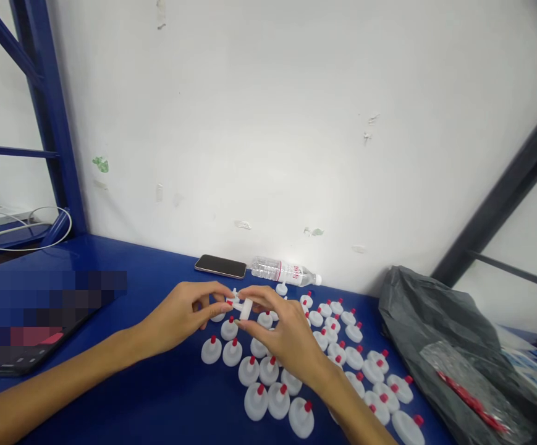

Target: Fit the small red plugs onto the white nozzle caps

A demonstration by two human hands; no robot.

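Between thumb and fingers, my right hand (287, 334) grips a white round nozzle cap (246, 308), turned edge-on with its spout pointing left. My left hand (182, 312) is closed in a pinch at the spout's end, on a small red tip cap (230, 303) that shows between the fingertips. Below and around both hands stand many similar white nozzle caps with red tips, such as one nozzle cap (211, 351) at the left of the group. A white nozzle cap (282, 288) without a visible red tip lies behind my right hand.
A phone (220, 266) and a clear water bottle (284, 272) lie along the wall on the blue table (157, 395). At right, a dark plastic bag (435, 321) carries a clear bag of red pieces (474, 402). A blue metal post (52, 111) rises at left.
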